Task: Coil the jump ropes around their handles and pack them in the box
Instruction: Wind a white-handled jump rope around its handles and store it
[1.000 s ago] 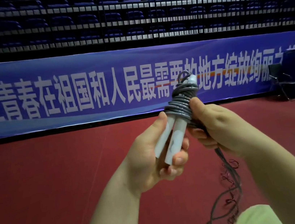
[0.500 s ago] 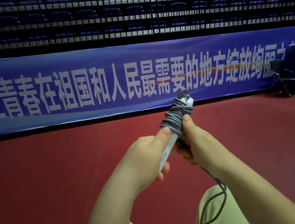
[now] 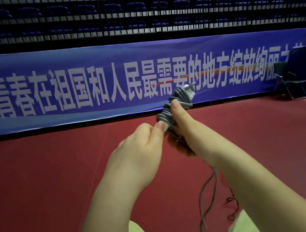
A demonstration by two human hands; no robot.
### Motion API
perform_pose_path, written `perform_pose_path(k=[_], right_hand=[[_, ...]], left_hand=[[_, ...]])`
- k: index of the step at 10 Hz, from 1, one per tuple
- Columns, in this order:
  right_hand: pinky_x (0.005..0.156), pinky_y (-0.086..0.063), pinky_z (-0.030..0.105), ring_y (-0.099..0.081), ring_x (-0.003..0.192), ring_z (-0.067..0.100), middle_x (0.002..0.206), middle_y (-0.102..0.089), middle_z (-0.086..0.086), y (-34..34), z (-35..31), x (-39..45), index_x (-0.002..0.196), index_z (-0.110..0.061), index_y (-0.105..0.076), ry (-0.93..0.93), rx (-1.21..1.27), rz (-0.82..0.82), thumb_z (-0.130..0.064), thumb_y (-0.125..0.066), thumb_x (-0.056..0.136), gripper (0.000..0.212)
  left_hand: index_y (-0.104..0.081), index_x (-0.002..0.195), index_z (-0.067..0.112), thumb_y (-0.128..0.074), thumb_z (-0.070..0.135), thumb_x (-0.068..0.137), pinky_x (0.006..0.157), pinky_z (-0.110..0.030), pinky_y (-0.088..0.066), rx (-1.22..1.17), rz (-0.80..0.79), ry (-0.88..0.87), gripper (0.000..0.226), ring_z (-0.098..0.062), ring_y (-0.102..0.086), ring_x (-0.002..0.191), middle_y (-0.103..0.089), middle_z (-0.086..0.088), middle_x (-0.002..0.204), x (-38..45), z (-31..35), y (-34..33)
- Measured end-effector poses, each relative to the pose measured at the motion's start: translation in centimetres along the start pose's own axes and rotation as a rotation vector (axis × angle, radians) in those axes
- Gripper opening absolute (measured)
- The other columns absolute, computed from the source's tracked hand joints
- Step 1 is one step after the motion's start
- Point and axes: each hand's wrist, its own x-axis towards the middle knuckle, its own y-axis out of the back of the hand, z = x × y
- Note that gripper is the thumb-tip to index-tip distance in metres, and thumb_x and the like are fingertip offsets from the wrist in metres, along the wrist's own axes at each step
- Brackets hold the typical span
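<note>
I hold a grey jump rope (image 3: pixel 177 102) in front of me, its cord wound in several turns around the two pale handles. My left hand (image 3: pixel 142 146) grips the lower ends of the handles, which it hides, thumb pressed near the coil. My right hand (image 3: pixel 185 129) is closed around the coil's right side, thumb on the turns. The handle tips (image 3: pixel 188 89) stick out at the top, tilted right. A loose length of cord (image 3: pixel 207 202) hangs down from under my right hand. The box is not in view.
A dark red cord (image 3: pixel 232 209) lies on the red floor (image 3: pixel 40 190) by my right knee. A blue banner (image 3: pixel 65 88) runs along the barrier ahead, with stands above. A folding chair (image 3: pixel 291 82) stands at the far right.
Both hands have shifted the bundle slightly right and tilted it more. My right hand has moved up over the coil, and the handles' lower ends are now hidden in my left hand.
</note>
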Motion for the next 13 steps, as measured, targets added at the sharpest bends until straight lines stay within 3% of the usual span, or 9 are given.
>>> perform_pose_path(k=[1,5,6,7,8,9,11,12,13], right_hand=[[0.064,-0.040,0.030,-0.046,0.059,0.016,0.064,-0.052,0.002,0.0,-2.0,-5.0,0.069,-0.015,-0.052,0.085,-0.469,0.067,-0.071,-0.022,0.090,0.067],[0.058,-0.026,0.035,-0.031,0.053,0.016,0.057,-0.037,0.003,0.1,-2.5,-6.7,0.066,-0.001,-0.044,0.289,-0.566,0.027,-0.062,-0.023,0.085,0.067],[0.063,-0.029,0.036,-0.033,0.060,0.019,0.064,-0.039,0.006,0.1,-2.5,-6.9,0.081,0.009,-0.047,0.295,-0.447,-0.005,-0.065,-0.024,0.084,0.078],[0.077,-0.052,0.046,-0.061,0.082,0.038,0.083,-0.065,0.021,0.8,-2.2,-7.1,0.084,-0.016,-0.068,0.279,-0.283,-0.060,-0.074,-0.033,0.077,0.068],[0.071,-0.052,0.022,-0.066,0.080,0.007,0.080,-0.072,-0.010,1.4,-2.2,-7.3,0.081,-0.040,-0.075,0.303,-0.217,-0.205,-0.090,-0.047,0.061,0.061],[0.061,-0.049,0.014,-0.064,0.067,0.000,0.069,-0.068,-0.012,1.3,-2.7,-7.9,0.087,-0.018,-0.069,0.329,-0.181,-0.231,-0.076,-0.042,0.064,0.068],[0.052,-0.034,0.013,-0.041,0.048,-0.001,0.054,-0.050,-0.016,1.7,-3.2,-8.0,0.076,-0.014,-0.053,0.319,-0.360,-0.140,-0.064,-0.029,0.094,0.058],[0.062,-0.044,0.034,-0.054,0.057,0.022,0.063,-0.058,0.008,2.8,-3.8,-7.6,0.088,0.001,-0.062,0.161,-0.541,-0.092,-0.079,-0.036,0.075,0.086],[0.054,-0.021,0.032,-0.027,0.047,0.013,0.056,-0.032,0.002,3.0,-3.9,-7.6,0.077,-0.002,-0.057,0.111,-0.703,-0.022,-0.076,-0.029,0.064,0.080]], left_hand=[[-0.050,0.096,0.026,-0.022,0.060,0.091,0.087,-0.039,-0.042,0.102,0.033,-0.019,0.045,-0.025,-0.053,0.105,-0.060,0.004,0.101,0.0,0.2,-0.5],[-0.057,0.082,0.023,-0.031,0.082,0.072,0.074,-0.037,-0.045,-0.051,-0.151,0.050,0.065,-0.012,-0.058,0.077,-0.062,0.009,0.079,0.2,-0.8,0.2],[-0.066,0.084,0.017,-0.038,0.090,0.067,0.087,-0.046,-0.050,-0.334,-0.238,-0.004,0.081,-0.022,-0.064,0.076,-0.067,-0.002,0.077,0.4,-0.8,0.9],[-0.076,0.095,0.016,-0.039,0.076,0.077,0.090,-0.050,-0.053,-0.822,-0.509,0.034,0.073,-0.029,-0.071,0.086,-0.073,-0.008,0.086,0.7,-1.3,1.3],[-0.069,0.115,0.014,-0.030,0.078,0.076,0.082,-0.048,-0.051,-1.286,-0.940,0.046,0.085,-0.032,-0.069,0.079,-0.072,-0.018,0.089,1.5,-2.3,-0.5],[-0.055,0.132,0.019,-0.026,0.076,0.083,0.082,-0.043,-0.051,-1.486,-1.103,-0.039,0.080,-0.020,-0.063,0.072,-0.069,-0.009,0.086,1.4,-2.7,-1.7],[-0.071,0.103,0.025,-0.023,0.074,0.080,0.059,-0.026,-0.044,-1.461,-1.109,-0.022,0.073,-0.012,-0.036,0.051,-0.060,-0.001,0.063,1.4,-3.0,-2.3],[-0.068,0.098,0.026,-0.041,0.069,0.075,0.055,-0.027,-0.035,-1.332,-0.909,0.055,0.055,-0.011,-0.029,0.048,-0.056,-0.005,0.062,1.1,-2.3,-1.4],[-0.058,0.107,0.020,-0.049,0.069,0.078,0.055,-0.025,-0.035,-1.095,-0.736,0.089,0.057,-0.010,-0.029,0.048,-0.055,-0.005,0.063,0.6,-2.0,-1.1]])
